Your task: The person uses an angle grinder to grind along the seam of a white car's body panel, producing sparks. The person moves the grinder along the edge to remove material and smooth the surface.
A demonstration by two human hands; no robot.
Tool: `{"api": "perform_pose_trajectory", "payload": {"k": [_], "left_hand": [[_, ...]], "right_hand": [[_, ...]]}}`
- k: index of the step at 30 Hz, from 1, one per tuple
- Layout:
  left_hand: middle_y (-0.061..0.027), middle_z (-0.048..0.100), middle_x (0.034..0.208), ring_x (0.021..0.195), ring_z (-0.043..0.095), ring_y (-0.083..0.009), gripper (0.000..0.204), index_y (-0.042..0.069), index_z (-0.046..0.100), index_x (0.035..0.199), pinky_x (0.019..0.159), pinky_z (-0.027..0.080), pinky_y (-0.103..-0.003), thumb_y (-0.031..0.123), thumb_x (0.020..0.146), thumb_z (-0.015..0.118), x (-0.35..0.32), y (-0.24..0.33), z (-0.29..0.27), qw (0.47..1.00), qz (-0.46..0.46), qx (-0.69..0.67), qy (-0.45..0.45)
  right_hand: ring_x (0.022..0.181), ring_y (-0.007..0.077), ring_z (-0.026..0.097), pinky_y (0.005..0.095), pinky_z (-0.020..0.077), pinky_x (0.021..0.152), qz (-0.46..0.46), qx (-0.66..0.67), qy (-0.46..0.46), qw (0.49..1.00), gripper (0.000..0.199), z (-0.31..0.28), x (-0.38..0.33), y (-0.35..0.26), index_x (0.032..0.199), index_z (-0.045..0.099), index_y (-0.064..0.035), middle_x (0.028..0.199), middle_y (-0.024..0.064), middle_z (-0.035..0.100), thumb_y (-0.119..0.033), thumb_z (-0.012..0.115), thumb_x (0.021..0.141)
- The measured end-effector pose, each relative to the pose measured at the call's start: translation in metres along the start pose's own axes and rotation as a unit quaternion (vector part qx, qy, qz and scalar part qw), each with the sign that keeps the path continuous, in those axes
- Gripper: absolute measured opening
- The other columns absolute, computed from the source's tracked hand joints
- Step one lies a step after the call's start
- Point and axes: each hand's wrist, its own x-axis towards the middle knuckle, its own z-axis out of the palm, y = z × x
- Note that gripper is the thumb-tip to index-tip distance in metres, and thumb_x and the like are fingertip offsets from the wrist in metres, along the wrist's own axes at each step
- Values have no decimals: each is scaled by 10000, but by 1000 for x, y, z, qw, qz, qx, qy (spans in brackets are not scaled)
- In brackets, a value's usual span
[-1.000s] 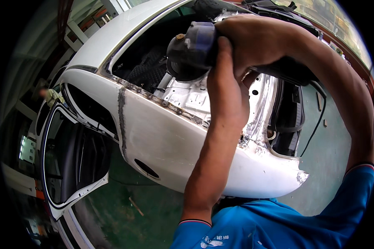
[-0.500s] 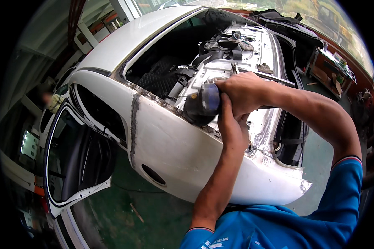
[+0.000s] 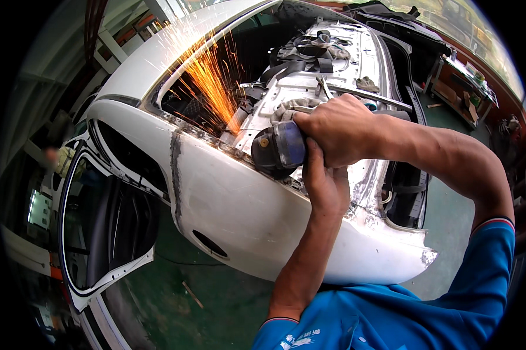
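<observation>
Both my hands are closed around an angle grinder (image 3: 280, 147) with a blue and black body, held over the bare upper edge of a white car's rear side panel (image 3: 239, 216). My right hand (image 3: 347, 131) grips it from above and behind. From below, my left hand (image 3: 327, 184) wraps it, thumb pointing up along the tool. Orange sparks (image 3: 213, 93) fan from the grinder's far side toward the rear window opening. The grinder's disc and the exact contact spot are hidden behind its body.
Black straps (image 3: 309, 58), a grey cloth glove (image 3: 366, 84) and pliers (image 3: 323, 86) lie on the white metal shelf inside the car. An open car door (image 3: 108, 224) juts out at left. At far left stands another person (image 3: 61, 160). A workbench (image 3: 464, 87) is at far right.
Sparks now stream from the grinder, where none flew before. Grinder and hands sit slightly further left in the picture, and the whole car has shifted a little left too.
</observation>
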Motion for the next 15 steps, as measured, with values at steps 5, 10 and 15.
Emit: {"api": "perform_pose_trajectory", "payload": {"k": [5,10,15], "left_hand": [[-97,492,1477,1375,467,-204,603,38,385,1500,1153,347,-390,480,1089,370,-1,3,2,1000,3,16,-3],[-98,490,1481,1374,469,-208,610,37,385,1500,1143,362,-391,487,1088,368,-2,3,0,1000,-1,27,4],[-92,494,1478,1368,474,-203,597,44,393,1496,1128,379,-388,480,1090,363,-3,5,0,1000,3,27,-6]], "right_hand": [[811,380,685,472,504,695,-13,-11,15,1000,359,2,1,0,1048,571,-55,786,136,676,-177,731,750],[795,369,688,468,506,686,-19,-3,31,999,340,6,1,1,1035,564,-56,769,136,672,-179,728,765],[791,366,688,466,505,679,-17,-4,25,1000,317,5,1,-1,1033,560,-56,769,130,672,-175,713,782]]}}
